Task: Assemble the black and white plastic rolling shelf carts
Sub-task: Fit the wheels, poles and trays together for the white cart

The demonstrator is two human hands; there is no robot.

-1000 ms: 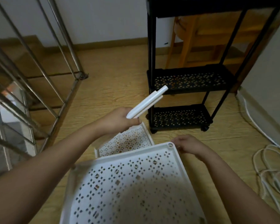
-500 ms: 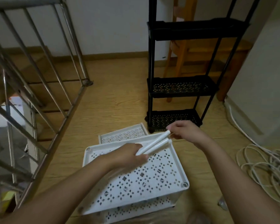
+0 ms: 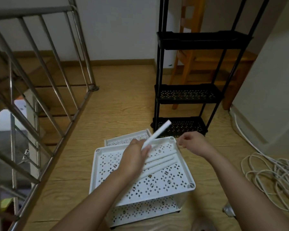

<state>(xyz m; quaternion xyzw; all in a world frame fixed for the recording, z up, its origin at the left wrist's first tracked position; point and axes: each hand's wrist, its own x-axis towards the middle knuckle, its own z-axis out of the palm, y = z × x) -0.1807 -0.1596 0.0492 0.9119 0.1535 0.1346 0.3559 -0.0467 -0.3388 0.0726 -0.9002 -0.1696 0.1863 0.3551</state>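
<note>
The left hand [image 3: 134,158] is curled round the lower end of a white tube [image 3: 158,133], which slants up and away to the right, its free end in front of the black cart's bottom shelf. The right hand [image 3: 191,144] hangs just beside the far right corner socket [image 3: 171,138] of the top tray [image 3: 95,165], fingers loosely bent, nothing visible in them and not clearly touching the tray. Under the left hand, three more white tubes [image 3: 162,161] lie side by side on that perforated tray, which sits above a second tray of the half-built white cart [image 3: 140,212]. Just behind it a loose white tray [image 3: 125,140] lies flat on the floor. Beyond stands the black cart [image 3: 187,95], upright with three shelves, and a wooden chair [image 3: 188,60] shows through its posts. A coil of white cable [image 3: 270,174] sprawls on the right. The wood-grain floor [image 3: 120,104] runs left to a metal stair railing [image 3: 45,77] and back to a white wall.
</note>
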